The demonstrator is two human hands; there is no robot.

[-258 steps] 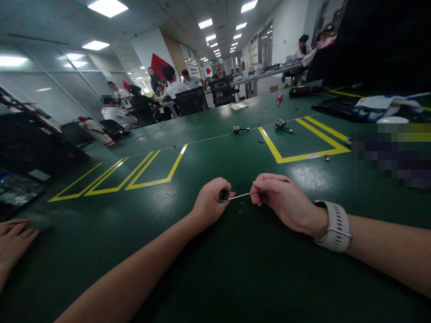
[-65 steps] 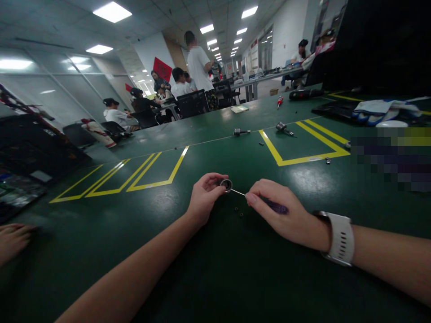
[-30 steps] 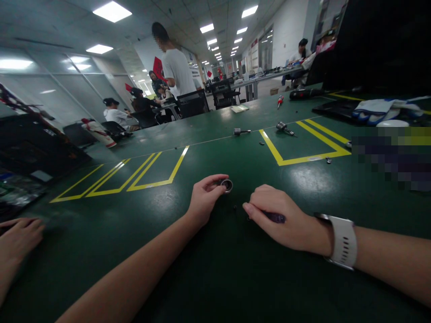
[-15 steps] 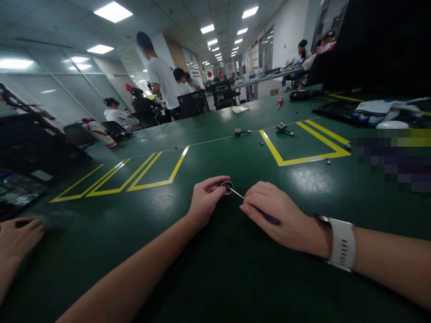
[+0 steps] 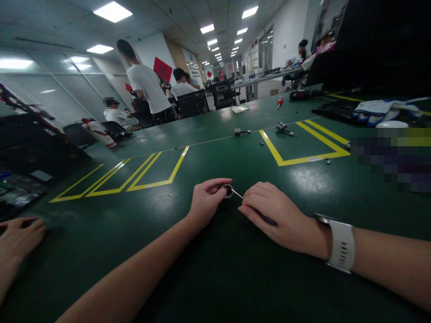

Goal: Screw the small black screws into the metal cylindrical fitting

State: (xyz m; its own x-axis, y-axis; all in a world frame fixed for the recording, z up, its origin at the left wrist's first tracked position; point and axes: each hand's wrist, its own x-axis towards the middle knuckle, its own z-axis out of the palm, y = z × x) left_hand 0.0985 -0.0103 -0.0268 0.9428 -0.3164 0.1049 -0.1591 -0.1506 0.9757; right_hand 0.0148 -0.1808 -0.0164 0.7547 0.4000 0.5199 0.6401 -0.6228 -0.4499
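Left fingers: the left hand (image 5: 206, 197) pinches the near-side rim of a round metal part (image 5: 232, 194) between thumb and fingers, with no gap left.
Right fingers: the right hand (image 5: 274, 213) is curled round the handle of a thin-shafted tool (image 5: 237, 194), purple where it shows.
Metal part: three o'clock of the left hand, which touches it; ten o'clock of the right hand.
Tool axis: handle toward four o'clock, shaft toward ten, its end at the part's mouth; how deep, I cannot tell.
Green table (image 5: 202, 278): under both hands, marked with yellow tape (image 5: 314, 158) at two o'clock.
Stemmed parts: one (image 5: 237, 132) near twelve o'clock, another (image 5: 282, 128) between one and two.
Neighbour's hand (image 5: 25, 237): between eight and nine o'clock, well apart.
Room: a standing person (image 5: 148, 87) toward eleven o'clock.
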